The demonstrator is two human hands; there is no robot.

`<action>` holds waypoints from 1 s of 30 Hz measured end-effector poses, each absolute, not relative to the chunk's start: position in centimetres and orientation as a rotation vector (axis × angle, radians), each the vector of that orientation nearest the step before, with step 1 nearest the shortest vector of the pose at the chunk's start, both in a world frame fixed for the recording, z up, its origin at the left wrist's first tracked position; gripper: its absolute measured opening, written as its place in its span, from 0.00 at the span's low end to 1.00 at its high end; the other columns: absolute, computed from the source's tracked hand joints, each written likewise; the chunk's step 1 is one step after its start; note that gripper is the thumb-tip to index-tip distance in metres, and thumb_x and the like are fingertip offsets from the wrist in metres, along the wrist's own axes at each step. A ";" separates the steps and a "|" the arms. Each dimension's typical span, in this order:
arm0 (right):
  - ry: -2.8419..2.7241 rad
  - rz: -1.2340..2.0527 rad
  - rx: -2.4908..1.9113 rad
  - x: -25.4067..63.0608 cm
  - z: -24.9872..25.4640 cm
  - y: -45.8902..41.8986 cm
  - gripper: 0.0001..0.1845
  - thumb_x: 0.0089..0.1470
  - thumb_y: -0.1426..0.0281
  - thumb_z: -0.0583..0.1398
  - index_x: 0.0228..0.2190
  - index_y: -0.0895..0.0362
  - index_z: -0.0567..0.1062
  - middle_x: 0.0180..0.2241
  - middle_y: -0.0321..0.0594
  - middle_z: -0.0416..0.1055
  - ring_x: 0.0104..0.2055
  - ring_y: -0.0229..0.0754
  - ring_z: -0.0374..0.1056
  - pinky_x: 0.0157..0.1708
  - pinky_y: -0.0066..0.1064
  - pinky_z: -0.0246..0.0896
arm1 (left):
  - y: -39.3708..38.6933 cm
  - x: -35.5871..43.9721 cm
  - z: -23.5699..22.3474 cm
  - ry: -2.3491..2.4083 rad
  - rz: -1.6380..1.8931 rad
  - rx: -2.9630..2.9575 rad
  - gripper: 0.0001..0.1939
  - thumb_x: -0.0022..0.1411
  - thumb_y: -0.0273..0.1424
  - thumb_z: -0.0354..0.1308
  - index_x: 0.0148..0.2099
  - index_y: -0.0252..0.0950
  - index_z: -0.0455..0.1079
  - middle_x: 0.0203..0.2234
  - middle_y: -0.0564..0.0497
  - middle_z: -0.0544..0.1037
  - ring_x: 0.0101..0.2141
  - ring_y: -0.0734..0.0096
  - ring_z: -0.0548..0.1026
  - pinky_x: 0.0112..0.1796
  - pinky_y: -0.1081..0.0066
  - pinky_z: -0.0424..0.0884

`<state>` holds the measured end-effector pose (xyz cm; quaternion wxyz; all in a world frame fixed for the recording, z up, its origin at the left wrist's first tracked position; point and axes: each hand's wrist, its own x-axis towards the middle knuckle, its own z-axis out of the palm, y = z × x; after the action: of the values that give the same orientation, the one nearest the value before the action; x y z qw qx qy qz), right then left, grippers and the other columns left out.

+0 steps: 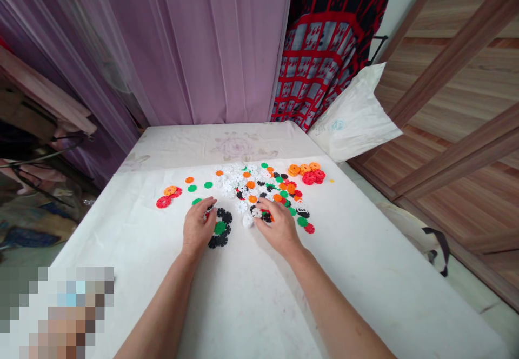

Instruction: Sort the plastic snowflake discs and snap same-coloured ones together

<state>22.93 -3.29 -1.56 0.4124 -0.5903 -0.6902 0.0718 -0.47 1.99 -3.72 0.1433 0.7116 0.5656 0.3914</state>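
My left hand (198, 225) is just left of a ring of black snowflake discs (223, 215) with a green snowflake disc (220, 227) in its middle. Its thumb and forefinger are apart, and dark and red bits show in the gap. Between the thumb and fingertips of my right hand (280, 226) is a white snowflake disc (257, 212). Close to those fingertips, more white discs (247, 220) lie on the cloth. A mixed heap of white, green, orange, black and red discs (251, 184) spreads out beyond both hands.
A white cloth (239, 316) covers the table. Red discs (163, 202) lie at the left; orange discs (304, 169) and red discs (313, 177) are grouped at the right. A white bag (357, 118) is by the back right corner. At the lower left is a pixelated patch.
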 end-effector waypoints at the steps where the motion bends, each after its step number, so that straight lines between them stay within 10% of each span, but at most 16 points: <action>1: -1.751 0.198 -1.469 22.2 -1.5 -3.4 0.24 0.49 0.73 0.62 0.50 0.51 0.72 0.41 0.37 0.80 0.45 0.46 0.72 0.48 0.40 0.65 | 2.0 -0.5 -3.7 1.630 1.131 2.050 0.17 0.61 0.37 0.50 0.47 0.38 0.74 0.47 0.46 0.80 0.49 0.59 0.76 0.52 0.58 0.71; 30: -1.760 0.162 -1.606 25.1 -2.6 -3.9 0.16 0.56 0.69 0.56 0.45 0.52 0.77 0.37 0.38 0.81 0.42 0.45 0.74 0.45 0.37 0.67 | 1.9 -0.3 -3.8 1.645 1.117 2.032 0.17 0.61 0.36 0.50 0.47 0.39 0.75 0.48 0.46 0.80 0.49 0.59 0.76 0.53 0.56 0.70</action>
<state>25.14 -3.87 -2.64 0.3680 -0.6252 -0.6854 0.0631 -0.31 1.89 -3.76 0.1486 0.7069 0.5721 0.3885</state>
